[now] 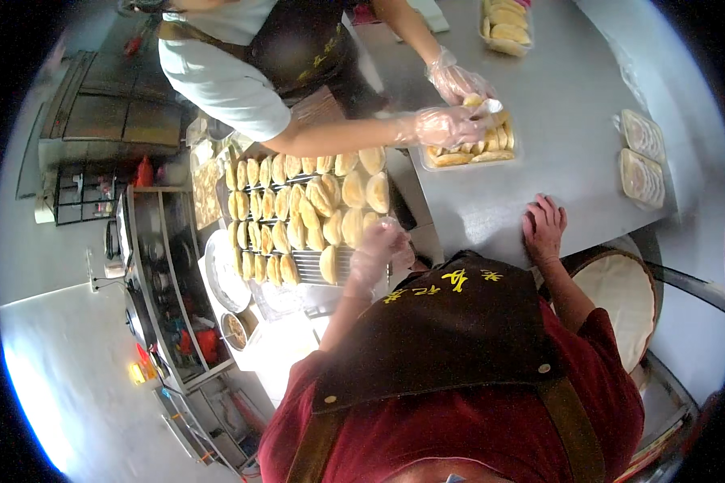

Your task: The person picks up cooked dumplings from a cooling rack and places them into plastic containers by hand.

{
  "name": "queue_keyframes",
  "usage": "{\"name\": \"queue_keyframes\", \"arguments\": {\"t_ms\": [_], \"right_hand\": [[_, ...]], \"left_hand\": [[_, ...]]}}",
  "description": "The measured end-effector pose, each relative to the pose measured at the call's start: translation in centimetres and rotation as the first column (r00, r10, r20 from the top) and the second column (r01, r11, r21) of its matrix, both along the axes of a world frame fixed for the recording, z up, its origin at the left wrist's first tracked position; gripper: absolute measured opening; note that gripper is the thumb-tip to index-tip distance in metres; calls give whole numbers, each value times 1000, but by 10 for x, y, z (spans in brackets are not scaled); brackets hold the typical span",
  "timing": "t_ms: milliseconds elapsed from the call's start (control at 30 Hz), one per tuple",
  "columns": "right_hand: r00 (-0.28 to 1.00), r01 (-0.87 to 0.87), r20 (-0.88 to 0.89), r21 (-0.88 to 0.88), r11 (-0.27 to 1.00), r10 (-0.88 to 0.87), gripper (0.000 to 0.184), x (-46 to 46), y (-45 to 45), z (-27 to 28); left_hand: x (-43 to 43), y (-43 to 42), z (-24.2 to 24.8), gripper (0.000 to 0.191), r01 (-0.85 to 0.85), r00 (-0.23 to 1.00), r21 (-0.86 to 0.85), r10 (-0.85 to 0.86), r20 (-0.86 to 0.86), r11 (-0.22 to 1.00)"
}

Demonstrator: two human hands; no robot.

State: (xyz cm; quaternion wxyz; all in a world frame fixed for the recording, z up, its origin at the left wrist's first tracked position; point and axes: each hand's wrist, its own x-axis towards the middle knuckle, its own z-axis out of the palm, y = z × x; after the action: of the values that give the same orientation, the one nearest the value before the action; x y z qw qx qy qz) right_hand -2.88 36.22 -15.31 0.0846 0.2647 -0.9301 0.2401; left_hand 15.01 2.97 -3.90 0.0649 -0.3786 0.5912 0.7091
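My left hand (379, 250), in a clear plastic glove, is at the right edge of a wire rack (311, 265) bearing rows of browned half-moon pastries (308, 214). Its fingers look curled close to the pastries; whether it holds one is not clear. My right hand (544, 226) is bare and rests on the steel table (477, 208), fingers somewhat apart, with nothing in it. Ahead, a co-worker's two gloved hands (453, 124) are over a clear plastic tray (472, 163) packed with similar pastries.
A filled pastry tray (507, 45) stands at the table's far side. Two packed trays (642, 178) lie near its right edge. A large round lined container (616, 302) is by my right arm. At left are a plastic-covered round dish (225, 271), a metal bowl (234, 331) and shelving (169, 265).
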Motion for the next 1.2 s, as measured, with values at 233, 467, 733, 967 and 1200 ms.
{"name": "queue_keyframes", "arguments": {"t_ms": [233,467,733,967,1200], "right_hand": [[1000,3,-5,3,1000,-3,27,1,-3,5],[1000,-3,-31,7,1000,3,27,0,-1,1],[1000,-4,-28,6,1000,4,27,0,-1,3],[1000,-19,-22,11,1000,19,27,-1,-2,4],[999,-5,-37,0,1000,5,27,-1,-1,1]], "left_hand": [[32,-28,-61,13,344,917,-680,-387,96,648],[29,-20,-47,13,414,809,-893,-521,272,177],[20,-10,-25,10,259,963,-511,-261,68,820],[28,-8,-27,10,349,901,-722,-427,82,598],[31,3,-9,10,70,985,-271,-110,-134,960]]}}
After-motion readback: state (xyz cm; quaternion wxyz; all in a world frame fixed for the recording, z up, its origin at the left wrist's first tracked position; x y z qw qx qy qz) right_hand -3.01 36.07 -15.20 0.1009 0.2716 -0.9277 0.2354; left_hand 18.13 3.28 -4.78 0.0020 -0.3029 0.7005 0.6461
